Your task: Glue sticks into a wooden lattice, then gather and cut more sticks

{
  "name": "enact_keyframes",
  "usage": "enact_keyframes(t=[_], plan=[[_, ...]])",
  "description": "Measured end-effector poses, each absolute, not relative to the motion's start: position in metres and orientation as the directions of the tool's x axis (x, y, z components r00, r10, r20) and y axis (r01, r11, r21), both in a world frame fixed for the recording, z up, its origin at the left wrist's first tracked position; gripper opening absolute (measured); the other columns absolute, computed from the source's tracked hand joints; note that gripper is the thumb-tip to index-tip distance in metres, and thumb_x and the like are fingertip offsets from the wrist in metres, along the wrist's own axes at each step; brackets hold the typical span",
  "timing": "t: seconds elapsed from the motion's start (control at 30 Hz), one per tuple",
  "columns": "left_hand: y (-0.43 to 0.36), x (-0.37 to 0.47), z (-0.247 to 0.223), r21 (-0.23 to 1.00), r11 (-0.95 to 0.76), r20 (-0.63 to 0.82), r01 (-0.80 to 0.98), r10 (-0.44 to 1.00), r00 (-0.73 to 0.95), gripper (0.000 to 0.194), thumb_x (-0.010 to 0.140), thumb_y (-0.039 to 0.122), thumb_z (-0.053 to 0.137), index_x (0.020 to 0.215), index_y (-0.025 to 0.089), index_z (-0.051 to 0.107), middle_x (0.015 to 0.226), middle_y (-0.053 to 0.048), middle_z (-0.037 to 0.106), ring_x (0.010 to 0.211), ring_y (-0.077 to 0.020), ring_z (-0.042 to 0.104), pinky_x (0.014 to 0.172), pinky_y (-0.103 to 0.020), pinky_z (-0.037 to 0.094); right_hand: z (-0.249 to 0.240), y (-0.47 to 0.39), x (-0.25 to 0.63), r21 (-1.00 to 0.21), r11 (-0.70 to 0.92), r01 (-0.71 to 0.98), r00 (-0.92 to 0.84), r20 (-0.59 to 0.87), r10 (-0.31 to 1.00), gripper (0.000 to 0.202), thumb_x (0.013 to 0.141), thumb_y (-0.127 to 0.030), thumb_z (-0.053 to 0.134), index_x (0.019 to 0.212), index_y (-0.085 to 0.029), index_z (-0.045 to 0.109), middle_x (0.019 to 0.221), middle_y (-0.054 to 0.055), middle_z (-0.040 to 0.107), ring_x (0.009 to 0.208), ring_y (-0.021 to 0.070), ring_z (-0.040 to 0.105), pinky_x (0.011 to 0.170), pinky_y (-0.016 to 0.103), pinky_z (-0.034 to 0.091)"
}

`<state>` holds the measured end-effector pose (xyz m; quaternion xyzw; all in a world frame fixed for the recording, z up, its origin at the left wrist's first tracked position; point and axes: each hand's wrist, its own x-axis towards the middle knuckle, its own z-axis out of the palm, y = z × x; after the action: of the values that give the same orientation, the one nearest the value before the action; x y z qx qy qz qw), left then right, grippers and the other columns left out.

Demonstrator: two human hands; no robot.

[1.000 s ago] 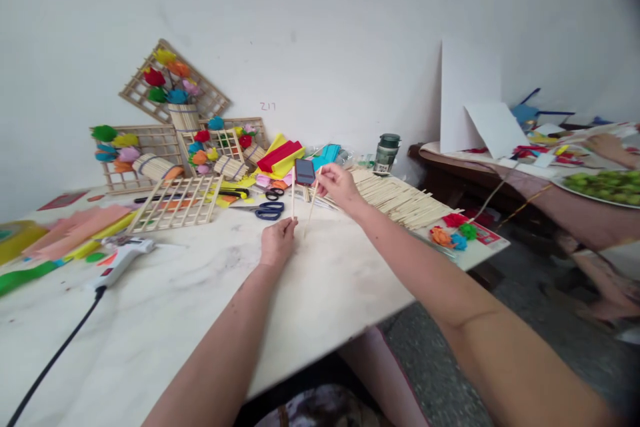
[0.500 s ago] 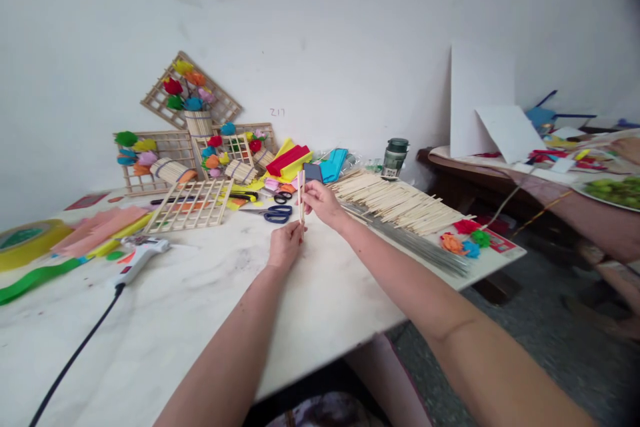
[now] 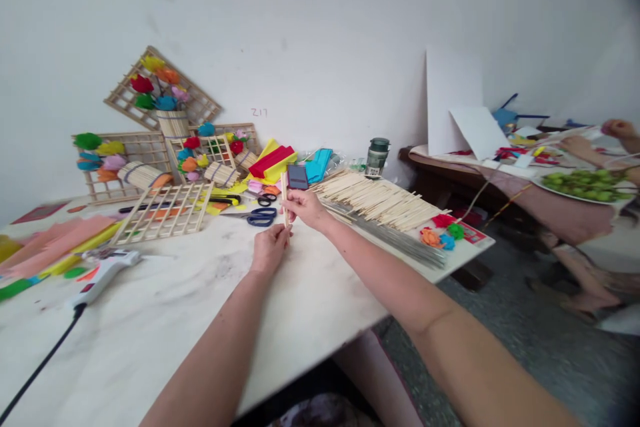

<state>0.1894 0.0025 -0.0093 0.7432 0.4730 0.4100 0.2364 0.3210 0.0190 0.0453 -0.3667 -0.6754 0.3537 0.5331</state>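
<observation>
A few pale wooden sticks [image 3: 285, 188] stand nearly upright above the table, pinched between both hands. Low down, my left hand [image 3: 269, 247] is closed around their bottom end near the tabletop. Higher up, the fingers of my right hand [image 3: 305, 208] grip them from the right side. How many sticks there are is hard to make out. Just left of the hands lie blue-handled scissors [image 3: 262, 217] and smaller black-handled scissors [image 3: 267, 199]. A large pile of loose wooden sticks [image 3: 375, 199] spreads to the right, beside a bundle of thin grey wires [image 3: 407, 243].
A white glue gun [image 3: 107, 273] with a black cord lies at left, near a wooden stick lattice [image 3: 167, 213]. Behind stand crepe-paper flowers [image 3: 165, 83]. A dark bottle [image 3: 377, 157] is at the back. Another person's arms show at the right table, near a plate of green fruit [image 3: 580, 185].
My view has turned to the right, so the scene sits further left. Another person's hands have come into sight at the far right. Both my hands keep their hold on the sticks.
</observation>
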Motion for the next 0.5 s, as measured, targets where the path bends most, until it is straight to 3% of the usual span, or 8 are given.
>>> enact_keyframes(t=[0.1,0.2,0.3,0.4,0.5], plan=[[0.001,0.189,-0.005,0.643,-0.442,0.399,0.625,0.890,0.219,0.035,0.080,0.041,0.042,0.075,0.018,0.068,0.062,-0.003,0.064,0.058,-0.0128,0.054,0.057,-0.021,0.036,0.045,0.015,0.325,-0.856,0.497,0.145,-0.177,0.472,0.864,0.028,0.071,-0.041,0.057,0.072,-0.013,0.056,0.058,-0.001,0.058,0.043,0.0067,0.049,0.045,0.020,0.044],[0.000,0.190,-0.003,0.561,-0.428,0.411,0.709,0.887,0.211,0.033,0.080,0.039,0.043,0.077,0.019,0.070,0.076,-0.006,0.068,0.072,-0.0162,0.058,0.063,-0.023,0.036,0.048,0.008,0.341,-0.799,0.524,0.296,-0.226,0.474,0.851,0.025,0.074,-0.037,0.055,0.071,-0.012,0.060,0.058,-0.001,0.058,0.045,0.0066,0.049,0.045,0.018,0.041],[-0.001,0.190,-0.003,0.624,-0.379,0.364,0.683,0.915,0.175,0.035,0.080,0.042,0.043,0.078,0.020,0.070,0.074,-0.005,0.069,0.070,-0.0159,0.059,0.062,-0.022,0.037,0.057,0.000,0.376,-0.678,0.498,0.540,-0.233,0.448,0.863,0.024,0.075,-0.033,0.052,0.075,-0.012,0.064,0.067,0.002,0.063,0.053,0.0077,0.053,0.051,0.018,0.040],[0.001,0.190,-0.006,0.684,-0.359,0.345,0.635,0.926,0.152,0.036,0.078,0.045,0.044,0.076,0.020,0.069,0.070,-0.003,0.069,0.065,-0.0149,0.059,0.060,-0.022,0.037,0.069,-0.007,0.427,-0.356,0.314,0.880,-0.151,0.418,0.896,0.023,0.076,-0.031,0.052,0.076,-0.015,0.068,0.073,0.003,0.066,0.068,0.0125,0.058,0.060,0.020,0.040],[0.002,0.190,-0.007,0.690,-0.361,0.352,0.627,0.925,0.145,0.035,0.077,0.045,0.044,0.076,0.020,0.069,0.069,-0.003,0.069,0.064,-0.0148,0.059,0.059,-0.022,0.037,0.077,-0.016,0.477,0.036,-0.020,0.999,0.009,0.283,0.959,0.021,0.074,-0.025,0.052,0.079,-0.018,0.070,0.082,0.007,0.069,0.077,0.0178,0.060,0.063,0.023,0.039]])
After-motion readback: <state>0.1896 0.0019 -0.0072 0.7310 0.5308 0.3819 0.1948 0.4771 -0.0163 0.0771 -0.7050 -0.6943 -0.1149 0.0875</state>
